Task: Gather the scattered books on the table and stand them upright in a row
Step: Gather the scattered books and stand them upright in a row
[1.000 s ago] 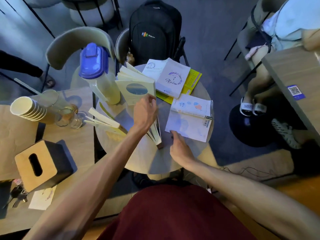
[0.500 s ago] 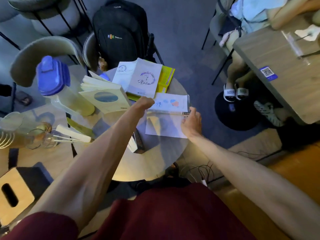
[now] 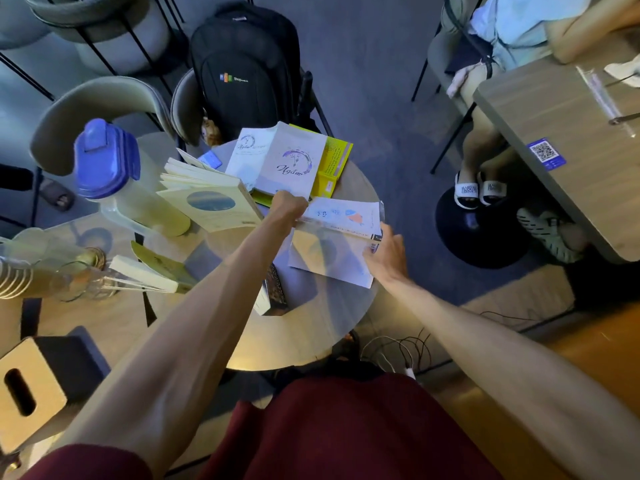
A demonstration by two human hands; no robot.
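Low in the centre of the frame, a dark book (image 3: 275,292) is sitting on the round table (image 3: 311,334). Just above it, the left hand (image 3: 289,206) is curling tightly round the left end of the white fish-cover book (image 3: 341,216). The right hand (image 3: 387,256) is lying against the book's right end, and its grip is too hidden to tell. Beyond, purple-emblem books (image 3: 294,164) are lying flat.
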